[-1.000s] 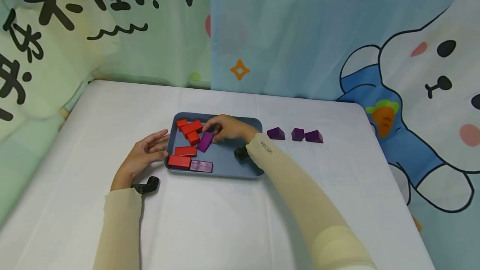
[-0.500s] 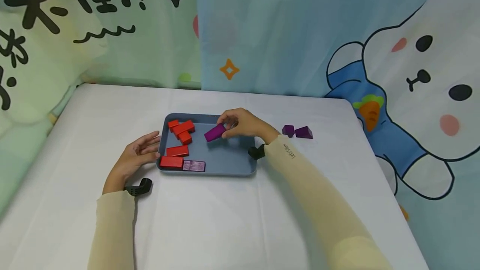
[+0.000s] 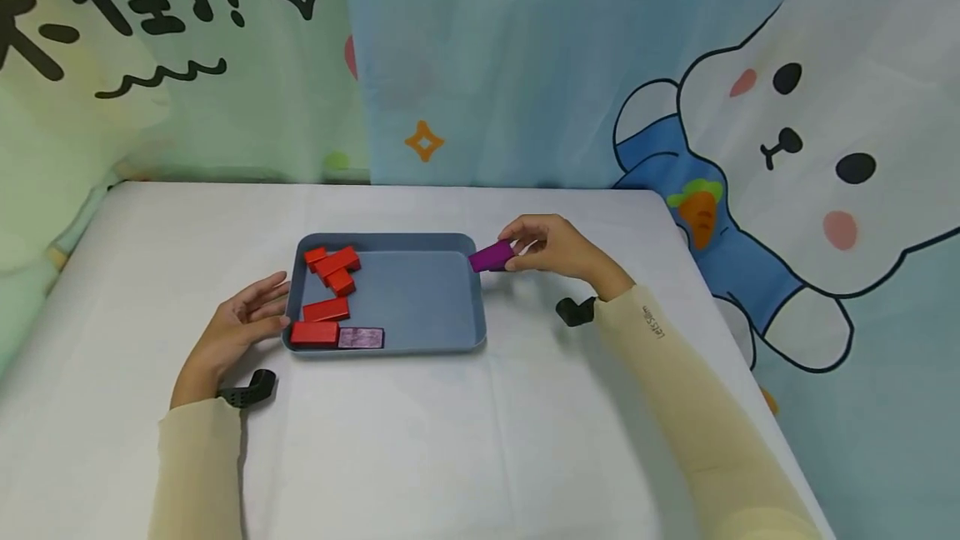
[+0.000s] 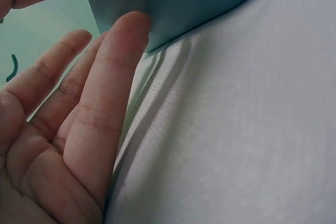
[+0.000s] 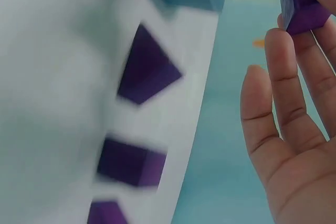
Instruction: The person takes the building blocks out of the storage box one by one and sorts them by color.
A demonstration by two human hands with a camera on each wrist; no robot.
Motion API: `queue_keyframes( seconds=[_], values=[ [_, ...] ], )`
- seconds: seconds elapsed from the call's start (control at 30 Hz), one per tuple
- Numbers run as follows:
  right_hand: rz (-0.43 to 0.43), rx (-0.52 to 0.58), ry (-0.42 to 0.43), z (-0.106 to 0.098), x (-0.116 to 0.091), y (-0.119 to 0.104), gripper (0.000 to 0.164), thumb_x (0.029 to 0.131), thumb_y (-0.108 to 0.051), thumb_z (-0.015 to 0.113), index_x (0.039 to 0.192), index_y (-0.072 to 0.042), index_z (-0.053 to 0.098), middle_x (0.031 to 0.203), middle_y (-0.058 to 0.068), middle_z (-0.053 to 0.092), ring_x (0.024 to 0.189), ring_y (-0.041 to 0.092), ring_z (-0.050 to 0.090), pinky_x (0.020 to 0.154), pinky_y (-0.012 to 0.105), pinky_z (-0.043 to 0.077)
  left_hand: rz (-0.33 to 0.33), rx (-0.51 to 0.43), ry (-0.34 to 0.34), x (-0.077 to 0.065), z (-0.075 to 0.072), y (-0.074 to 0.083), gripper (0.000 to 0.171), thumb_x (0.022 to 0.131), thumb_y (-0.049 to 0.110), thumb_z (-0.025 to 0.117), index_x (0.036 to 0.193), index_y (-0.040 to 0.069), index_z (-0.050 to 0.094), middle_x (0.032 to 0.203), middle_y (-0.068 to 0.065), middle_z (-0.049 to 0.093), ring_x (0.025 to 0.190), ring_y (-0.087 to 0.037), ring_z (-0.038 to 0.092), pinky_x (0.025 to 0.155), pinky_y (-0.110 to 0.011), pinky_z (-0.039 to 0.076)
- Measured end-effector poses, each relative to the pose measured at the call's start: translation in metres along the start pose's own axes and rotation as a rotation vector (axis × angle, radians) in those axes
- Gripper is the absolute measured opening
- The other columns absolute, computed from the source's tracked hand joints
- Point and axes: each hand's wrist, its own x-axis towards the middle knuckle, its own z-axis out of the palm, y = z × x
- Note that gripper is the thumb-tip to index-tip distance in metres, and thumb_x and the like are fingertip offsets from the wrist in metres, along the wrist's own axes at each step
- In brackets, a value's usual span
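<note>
My right grip [image 3: 555, 248] pinches a purple block [image 3: 491, 257] by the right rim of the tray [image 3: 420, 298]; I should carry it clear, my loose-fingered left grip [image 3: 243, 319] touching the tray's left side.

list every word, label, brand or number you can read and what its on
"倒!" on the green backdrop
"不", apparently, left of that: character cut off by the picture edge
Lettering on the right sleeve: too small to read
No readable text on the tray, red blocks or held purple block
</note>
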Motion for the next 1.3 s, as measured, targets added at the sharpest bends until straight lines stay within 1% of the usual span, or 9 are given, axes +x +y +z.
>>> queue_keyframes(
  seconds=[0.23, 0.43, 0.5, 0.57, 0.7, 0.77, 0.83, 1.17, 1.3],
  values=[
    [0.049, 0.007, 0.069, -0.025, -0.021, 0.029, 0.039, 0.095, 0.003, 0.079, 0.131, 0.01, 0.068, 0.128, 0.027, 0.068, 0.112, 0.037, 0.064, 0.09, 0.017, 0.054, -0.013, 0.018, 0.013, -0.007, -0.007, -0.003, 0.08, 0.103, 0.007, 0.069, 0.171, 0.003, 0.027, 0.17, -0.031, 0.034, 0.11, 0.018, 0.059, 0.093, -0.012, 0.053],
    [0.156, -0.053, 0.126, -0.052, -0.042, 0.054, 0.044, 0.1, -0.002, 0.076, 0.14, 0.01, 0.062, 0.139, 0.029, 0.062, 0.125, 0.043, 0.06, 0.093, 0.015, 0.05, -0.033, 0.037, 0.023, -0.008, -0.009, -0.004, 0.08, 0.104, 0.007, 0.069, 0.171, 0.004, 0.026, 0.171, -0.03, 0.033, 0.109, 0.019, 0.059, 0.092, -0.012, 0.054],
    [0.191, -0.084, 0.148, -0.062, -0.048, 0.063, 0.044, 0.101, -0.003, 0.075, 0.141, 0.009, 0.061, 0.14, 0.03, 0.062, 0.128, 0.044, 0.059, 0.097, 0.021, 0.052, -0.03, 0.041, 0.024, -0.008, -0.009, -0.004, 0.081, 0.104, 0.007, 0.069, 0.171, 0.004, 0.026, 0.17, -0.03, 0.033, 0.109, 0.019, 0.059, 0.092, -0.012, 0.054],
    [0.221, -0.111, 0.168, -0.072, -0.054, 0.072, 0.045, 0.102, -0.004, 0.074, 0.142, 0.009, 0.06, 0.142, 0.03, 0.061, 0.129, 0.045, 0.058, 0.104, 0.034, 0.054, -0.023, 0.042, 0.028, -0.009, -0.008, -0.004, 0.081, 0.103, 0.007, 0.07, 0.171, 0.003, 0.027, 0.169, -0.026, 0.039, 0.109, 0.019, 0.059, 0.092, -0.012, 0.054],
    [0.288, -0.149, 0.2, -0.087, -0.064, 0.087, 0.044, 0.103, -0.005, 0.073, 0.143, 0.009, 0.059, 0.143, 0.032, 0.059, 0.132, 0.048, 0.056, 0.114, 0.058, 0.048, 0.0, 0.027, 0.031, -0.009, -0.007, -0.004, 0.081, 0.102, 0.006, 0.071, 0.17, 0.0, 0.028, 0.151, 0.005, 0.058, 0.11, 0.017, 0.061, 0.092, -0.013, 0.054],
    [0.315, -0.166, 0.208, -0.093, -0.068, 0.093, 0.044, 0.104, -0.004, 0.072, 0.143, 0.011, 0.057, 0.143, 0.034, 0.058, 0.132, 0.05, 0.055, 0.114, 0.062, 0.046, 0.009, 0.016, 0.027, -0.009, -0.007, -0.004, 0.081, 0.102, 0.006, 0.072, 0.169, -0.001, 0.028, 0.14, 0.019, 0.058, 0.111, 0.017, 0.061, 0.092, -0.013, 0.054],
    [0.348, -0.177, 0.211, -0.097, -0.071, 0.099, 0.043, 0.104, -0.003, 0.071, 0.142, 0.011, 0.057, 0.142, 0.034, 0.058, 0.132, 0.051, 0.054, 0.114, 0.063, 0.045, 0.016, 0.007, 0.024, -0.009, -0.005, -0.004, 0.081, 0.102, 0.005, 0.072, 0.169, -0.002, 0.028, 0.137, 0.023, 0.058, 0.112, 0.017, 0.061, 0.092, -0.013, 0.054],
    [0.446, -0.186, 0.165, -0.099, -0.077, 0.123, 0.041, 0.103, -0.002, 0.071, 0.14, 0.009, 0.057, 0.141, 0.035, 0.057, 0.133, 0.052, 0.051, 0.117, 0.068, 0.039, 0.045, 0.014, 0.023, -0.007, 0.002, -0.003, 0.08, 0.101, 0.003, 0.071, 0.168, -0.005, 0.028, 0.137, 0.022, 0.058, 0.112, 0.016, 0.062, 0.093, -0.012, 0.054],
    [0.447, -0.206, 0.174, -0.095, -0.075, 0.128, 0.042, 0.103, -0.003, 0.072, 0.14, 0.01, 0.057, 0.138, 0.036, 0.058, 0.131, 0.052, 0.051, 0.117, 0.067, 0.039, 0.038, 0.032, 0.027, -0.006, 0.001, -0.003, 0.08, 0.102, 0.003, 0.071, 0.168, -0.003, 0.028, 0.152, 0.004, 0.058, 0.111, 0.017, 0.061, 0.093, -0.012, 0.053]
  ],
)
